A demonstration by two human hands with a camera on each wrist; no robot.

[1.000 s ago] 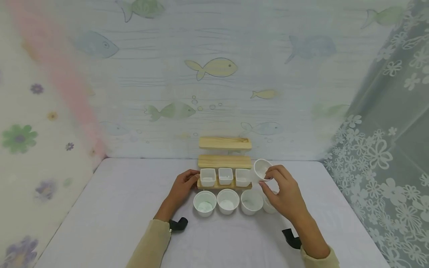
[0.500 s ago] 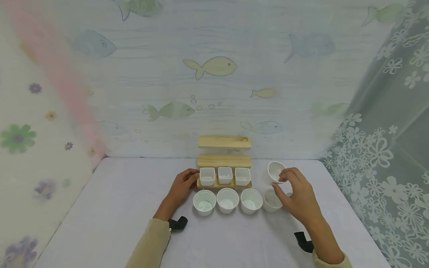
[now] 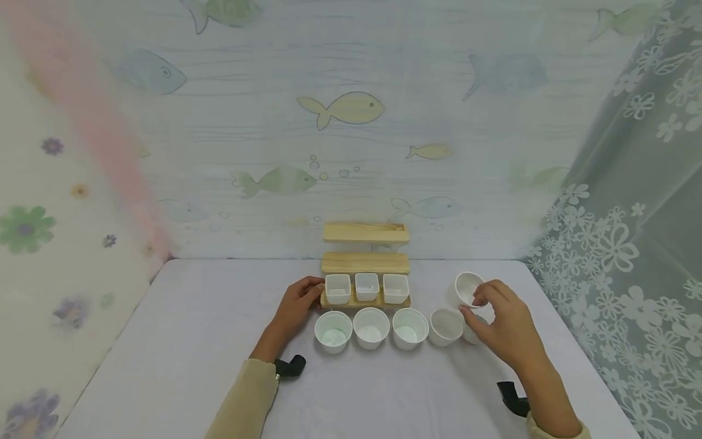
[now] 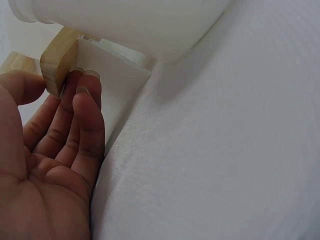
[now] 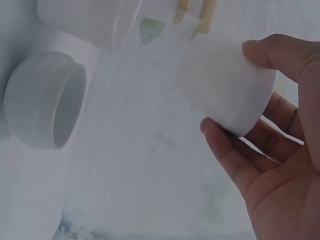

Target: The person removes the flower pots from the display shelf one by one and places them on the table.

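Right now the right hand (image 3: 507, 326) holds a small white round cup (image 3: 468, 288) lifted clear of the white tablecloth (image 3: 192, 341), tipped so that its open mouth faces back toward the wearer; the right wrist view shows the cup (image 5: 227, 87) pinched by its rim band between the thumb on one side and the fingers (image 5: 222, 145) on the other, a grip that leaves the mouth free and keeps the cup easy to turn or set down. It hangs to the right of the wooden stepped rack (image 3: 365, 265) and just above the right end of a row of round cups standing on the cloth: three with a pale residue inside (image 3: 370, 328) and a fourth, apparently empty one (image 3: 445, 326), close beside the hand. Whether another cup sits under the hand I cannot tell. On the rack's lowest step stand three square white cups (image 3: 367, 286) side by side; the two upper steps are bare. The left hand (image 3: 294, 308) rests at the rack's left end, and the left wrist view shows its fingertips (image 4: 82, 85) lying nearly straight against the wooden edge (image 4: 54, 67), judged to steady the light rack rather than grasp it.
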